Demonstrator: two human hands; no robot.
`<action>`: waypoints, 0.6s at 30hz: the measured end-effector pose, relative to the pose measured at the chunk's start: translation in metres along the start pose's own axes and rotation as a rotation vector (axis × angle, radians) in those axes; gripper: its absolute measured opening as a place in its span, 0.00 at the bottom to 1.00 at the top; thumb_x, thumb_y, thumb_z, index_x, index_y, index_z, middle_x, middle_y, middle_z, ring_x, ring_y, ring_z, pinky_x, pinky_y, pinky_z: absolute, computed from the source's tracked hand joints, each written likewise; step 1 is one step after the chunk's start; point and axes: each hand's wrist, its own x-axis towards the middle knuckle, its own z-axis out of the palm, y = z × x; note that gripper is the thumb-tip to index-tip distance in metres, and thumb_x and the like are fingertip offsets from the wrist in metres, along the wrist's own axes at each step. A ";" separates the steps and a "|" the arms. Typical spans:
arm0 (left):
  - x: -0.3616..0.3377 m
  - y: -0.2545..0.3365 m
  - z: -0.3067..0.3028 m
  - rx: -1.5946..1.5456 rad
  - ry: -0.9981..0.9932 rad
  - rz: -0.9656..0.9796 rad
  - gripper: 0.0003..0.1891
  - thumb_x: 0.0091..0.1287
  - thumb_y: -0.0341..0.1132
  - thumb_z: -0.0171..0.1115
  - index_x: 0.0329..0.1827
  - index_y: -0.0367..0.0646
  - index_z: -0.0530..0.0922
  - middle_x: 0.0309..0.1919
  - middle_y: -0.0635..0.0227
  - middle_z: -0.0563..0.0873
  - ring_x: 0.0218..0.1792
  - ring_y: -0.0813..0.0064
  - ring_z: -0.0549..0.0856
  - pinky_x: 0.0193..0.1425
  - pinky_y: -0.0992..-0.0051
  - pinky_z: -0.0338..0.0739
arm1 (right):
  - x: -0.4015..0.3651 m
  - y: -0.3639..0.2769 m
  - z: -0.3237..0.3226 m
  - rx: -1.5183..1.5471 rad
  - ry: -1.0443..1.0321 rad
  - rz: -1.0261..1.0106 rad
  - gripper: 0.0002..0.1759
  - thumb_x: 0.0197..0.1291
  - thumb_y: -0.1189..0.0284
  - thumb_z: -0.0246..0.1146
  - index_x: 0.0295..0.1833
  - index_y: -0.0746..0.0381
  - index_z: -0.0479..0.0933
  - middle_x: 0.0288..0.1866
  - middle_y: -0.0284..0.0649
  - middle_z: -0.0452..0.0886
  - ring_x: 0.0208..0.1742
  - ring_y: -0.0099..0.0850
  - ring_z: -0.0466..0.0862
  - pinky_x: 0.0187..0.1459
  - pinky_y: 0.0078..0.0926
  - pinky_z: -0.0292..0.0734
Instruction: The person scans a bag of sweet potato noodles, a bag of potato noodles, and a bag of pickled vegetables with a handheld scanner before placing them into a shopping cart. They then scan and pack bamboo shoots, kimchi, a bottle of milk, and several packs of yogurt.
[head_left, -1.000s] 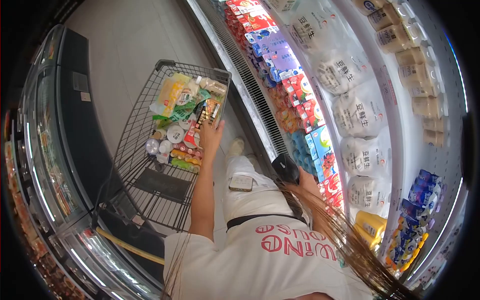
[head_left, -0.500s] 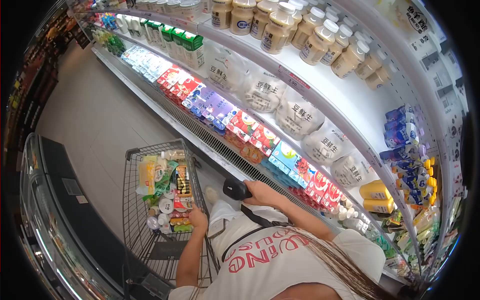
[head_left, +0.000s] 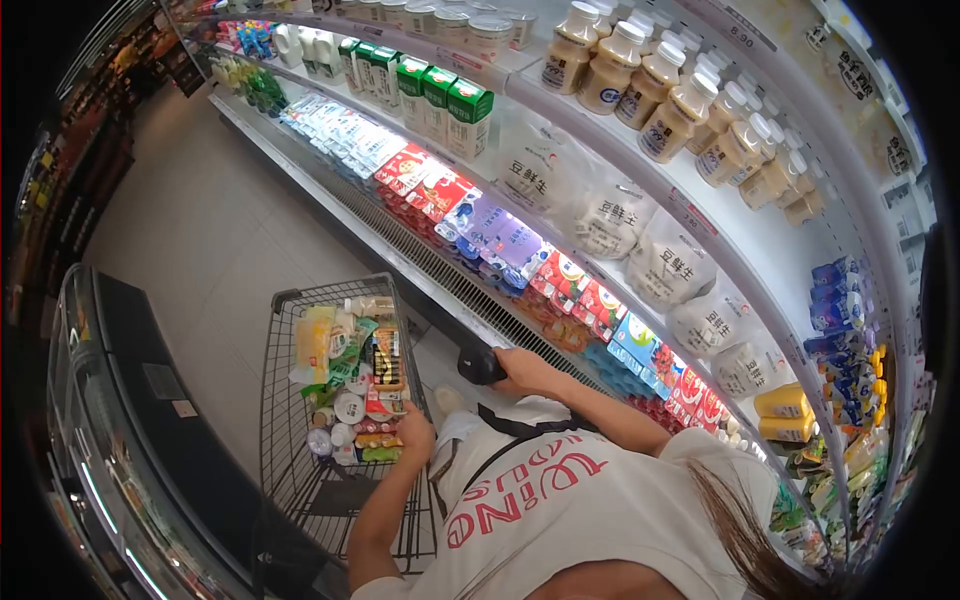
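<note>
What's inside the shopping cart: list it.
The shopping cart holds a yellow pack, a bottle lying down, a black-and-gold pack and a round white tub, among other groceries. Whatever lies beneath is covered.

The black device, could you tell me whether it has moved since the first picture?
Yes, the black device has moved away from the blue cartons, towards the shopping cart.

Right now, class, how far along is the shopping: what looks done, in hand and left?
Done: groceries lie in the cart. In hand: the left hand is at the cart's side; the right hand holds a black object, its kind unclear. Left: shelves offer bottles and cartons, but no list is visible, so I cannot tell what remains.
</note>
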 end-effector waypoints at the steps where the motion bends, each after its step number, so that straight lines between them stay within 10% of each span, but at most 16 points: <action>1: 0.009 -0.007 -0.009 0.013 -0.021 0.002 0.19 0.60 0.29 0.62 0.49 0.30 0.66 0.26 0.45 0.84 0.33 0.45 0.86 0.38 0.52 0.79 | 0.014 -0.009 -0.004 -0.010 0.000 -0.005 0.26 0.47 0.61 0.71 0.46 0.66 0.73 0.36 0.57 0.82 0.41 0.55 0.83 0.44 0.48 0.77; 18: 0.169 -0.098 -0.108 -0.037 -0.007 0.038 0.14 0.63 0.29 0.60 0.47 0.32 0.69 0.27 0.46 0.85 0.31 0.45 0.86 0.38 0.53 0.80 | 0.199 -0.085 -0.027 -0.001 0.021 -0.096 0.23 0.48 0.62 0.72 0.42 0.68 0.75 0.31 0.58 0.81 0.37 0.55 0.83 0.40 0.45 0.77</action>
